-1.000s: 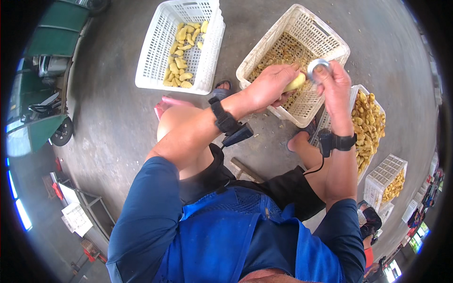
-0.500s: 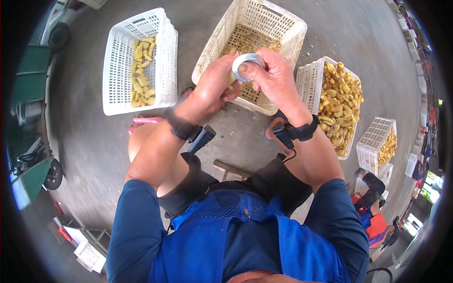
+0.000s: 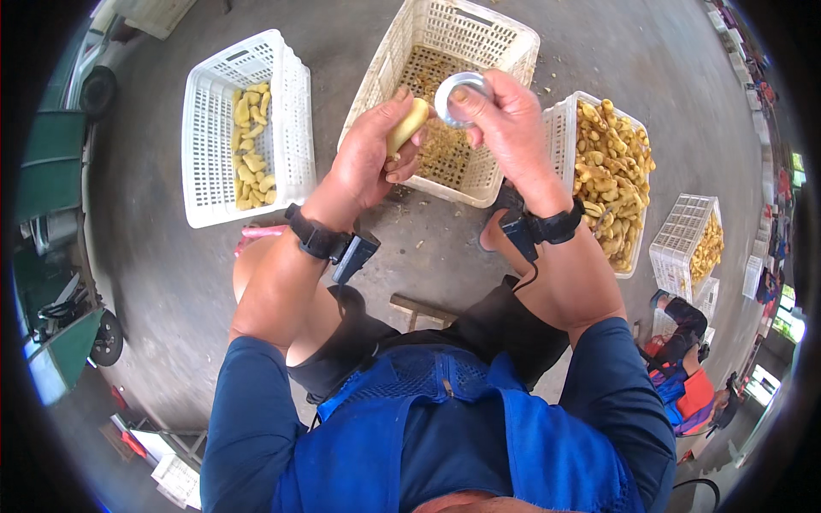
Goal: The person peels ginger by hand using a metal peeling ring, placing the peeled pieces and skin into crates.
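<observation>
**Pale root (image 3: 407,126) in the left hand (image 3: 368,158), metal ring (image 3: 441,100) in the right hand (image 3: 516,128)**

The left fingers are curled around the smooth yellow root, thumb along its side, leaving its rounded upper end bare. The right thumb and fingers are clamped on the shiny ring, the thumb lying at its opening (how the hidden fingers sit behind it, I cannot tell). Ring and root are just beside each other, in front of the open top of the middle crate (image 3: 513,47), whose bottom is strewn with brownish scraps (image 3: 445,154).

Each wrist wears a black strap (image 3: 560,224) with a small dark box attached. To the left stands a white crate (image 3: 205,128) with pale, smooth pieces (image 3: 248,162) along its bottom. To the right, near the middle crate, another crate (image 3: 560,137) is heaped with darker, knobbly roots (image 3: 605,167). A smaller-looking crate (image 3: 676,235) farther right holds more of them. Below the hands, a wooden bar (image 3: 423,309) shows between the person's knees. At the lower right, another person in red (image 3: 694,393) is partly visible. All the crates rest on a grey floor (image 3: 154,256).
</observation>
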Available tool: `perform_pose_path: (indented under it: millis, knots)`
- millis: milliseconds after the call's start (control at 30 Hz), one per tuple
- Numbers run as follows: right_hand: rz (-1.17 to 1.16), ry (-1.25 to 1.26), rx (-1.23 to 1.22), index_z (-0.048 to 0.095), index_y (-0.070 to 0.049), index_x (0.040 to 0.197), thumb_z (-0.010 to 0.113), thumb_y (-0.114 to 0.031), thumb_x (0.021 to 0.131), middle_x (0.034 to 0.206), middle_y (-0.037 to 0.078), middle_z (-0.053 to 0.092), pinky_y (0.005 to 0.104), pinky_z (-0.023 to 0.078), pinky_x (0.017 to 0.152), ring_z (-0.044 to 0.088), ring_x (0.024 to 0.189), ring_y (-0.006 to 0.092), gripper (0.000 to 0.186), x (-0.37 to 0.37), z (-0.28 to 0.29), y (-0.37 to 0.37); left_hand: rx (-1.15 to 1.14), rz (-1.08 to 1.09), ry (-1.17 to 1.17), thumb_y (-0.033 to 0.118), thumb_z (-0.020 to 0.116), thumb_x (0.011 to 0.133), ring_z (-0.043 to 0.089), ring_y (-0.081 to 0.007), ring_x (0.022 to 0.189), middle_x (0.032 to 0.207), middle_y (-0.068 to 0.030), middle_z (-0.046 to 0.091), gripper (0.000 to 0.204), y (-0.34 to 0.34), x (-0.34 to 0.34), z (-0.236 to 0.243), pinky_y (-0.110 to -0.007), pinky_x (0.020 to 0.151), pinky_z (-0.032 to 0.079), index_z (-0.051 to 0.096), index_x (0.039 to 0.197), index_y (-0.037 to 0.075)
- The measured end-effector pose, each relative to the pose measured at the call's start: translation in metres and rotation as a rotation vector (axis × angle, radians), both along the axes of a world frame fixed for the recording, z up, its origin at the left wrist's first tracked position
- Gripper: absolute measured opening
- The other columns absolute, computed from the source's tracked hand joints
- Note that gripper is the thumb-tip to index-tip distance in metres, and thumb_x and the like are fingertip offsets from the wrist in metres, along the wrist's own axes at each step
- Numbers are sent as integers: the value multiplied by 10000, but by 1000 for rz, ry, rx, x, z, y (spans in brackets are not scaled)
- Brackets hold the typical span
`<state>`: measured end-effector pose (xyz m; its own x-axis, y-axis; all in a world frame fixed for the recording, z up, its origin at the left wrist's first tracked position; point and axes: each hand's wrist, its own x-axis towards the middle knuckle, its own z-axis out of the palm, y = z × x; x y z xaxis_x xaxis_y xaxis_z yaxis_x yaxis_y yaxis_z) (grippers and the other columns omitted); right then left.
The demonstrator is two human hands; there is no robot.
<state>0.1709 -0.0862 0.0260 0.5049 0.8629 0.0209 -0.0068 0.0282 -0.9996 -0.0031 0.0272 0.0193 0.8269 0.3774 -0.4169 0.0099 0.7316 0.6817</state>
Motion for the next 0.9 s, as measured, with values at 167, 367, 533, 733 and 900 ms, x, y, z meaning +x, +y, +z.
perform_pose_path:
  millis: [167, 367, 533, 733, 900]
  knots:
    - [106, -105, -22, 650, -44, 864, 826, -245, 957, 694, -23, 585, 247, 428, 494, 558, 587, 52, 283, -25, -1, 2, 57, 71, 95, 461, 463, 1131, 379, -109, 444, 690, -19, 518, 454, -8, 6, 0, -270, 396, 331, 578, 953, 60]
    - [58, -67, -71, 710, -47, 924, 816, -233, 962, 702, -27, 576, 261, 437, 530, 537, 608, 62, 217, 3, -13, 6, 182, 28, 98, 453, 398, 1151, 373, -88, 475, 687, 8, 472, 471, -11, 3, -5, -259, 429, 304, 615, 1079, 41]
    - [-149, -140, -61, 713, -41, 960, 787, -258, 978, 724, 3, 641, 231, 419, 477, 545, 560, 56, 230, 27, -10, 4, 151, -39, -1, 475, 393, 1150, 372, -90, 474, 688, 14, 476, 541, -4, -7, 4, -259, 435, 324, 650, 1195, 0]
    - [-11, 39, -14, 580, -79, 790, 792, -227, 988, 695, -7, 606, 224, 415, 467, 553, 550, 52, 325, -13, 7, 5, 115, 26, -28, 473, 395, 1152, 400, -91, 486, 700, 6, 497, 505, -2, -4, 4, -259, 446, 363, 636, 1100, 31]
    - [60, -51, -12, 560, -73, 778, 812, -237, 973, 667, -38, 532, 264, 356, 491, 486, 573, 48, 359, -28, -7, 4, 239, 0, 46, 451, 387, 1158, 413, -100, 492, 687, 8, 488, 448, -4, -2, -3, -270, 447, 375, 576, 1002, 76]
